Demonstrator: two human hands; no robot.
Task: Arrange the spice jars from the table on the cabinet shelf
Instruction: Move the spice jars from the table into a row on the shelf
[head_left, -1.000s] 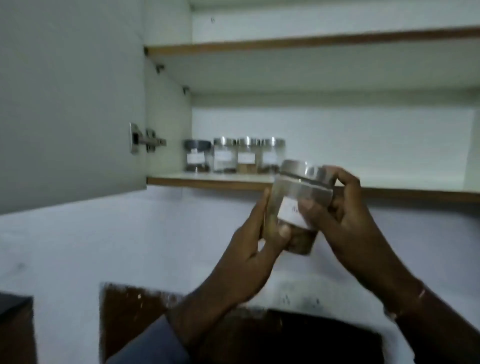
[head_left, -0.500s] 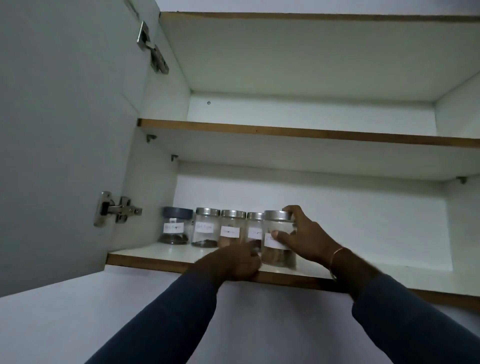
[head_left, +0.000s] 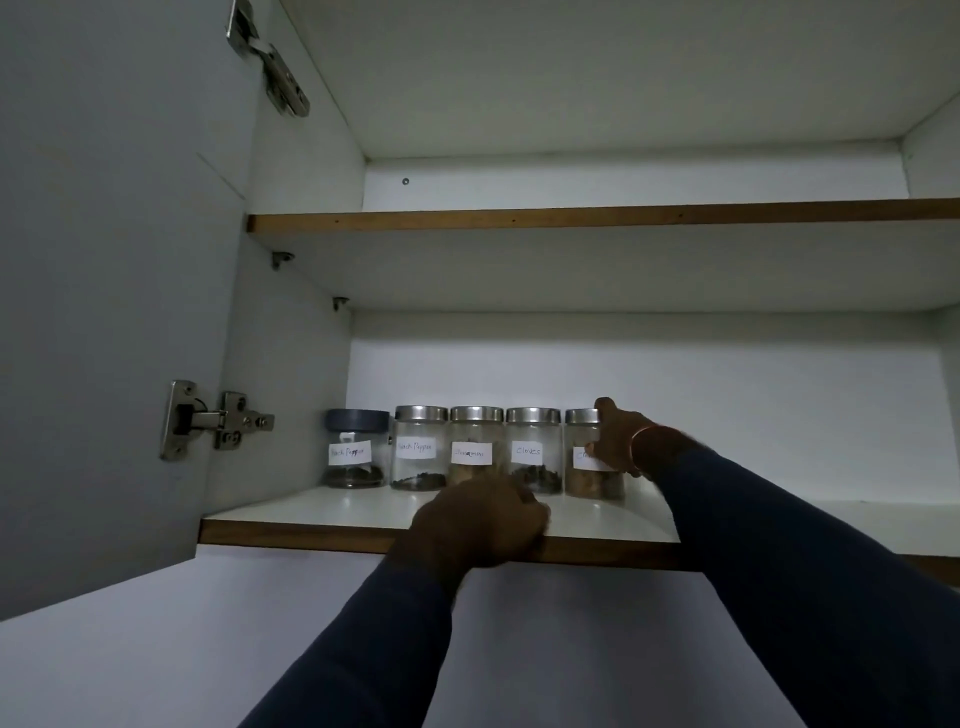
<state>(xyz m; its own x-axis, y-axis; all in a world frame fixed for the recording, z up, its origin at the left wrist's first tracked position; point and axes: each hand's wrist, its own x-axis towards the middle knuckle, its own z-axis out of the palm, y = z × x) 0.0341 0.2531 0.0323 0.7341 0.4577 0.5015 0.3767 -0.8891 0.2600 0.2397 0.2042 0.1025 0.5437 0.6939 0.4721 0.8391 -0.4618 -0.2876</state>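
Now | right hand (head_left: 618, 441) grips end jar (head_left: 586, 480) | left hand (head_left: 483, 522) curled, resting on shelf (head_left: 311, 532)

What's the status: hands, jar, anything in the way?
Right hand grips the end jar, upright on the shelf beside the cloves jar. Left hand curled at shelf edge, holding nothing. No obstruction seen.

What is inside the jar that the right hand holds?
Light brown contents lie in the bottom of the rightmost jar. The right hand covers most of its label and its upper right side, so the name is unreadable.
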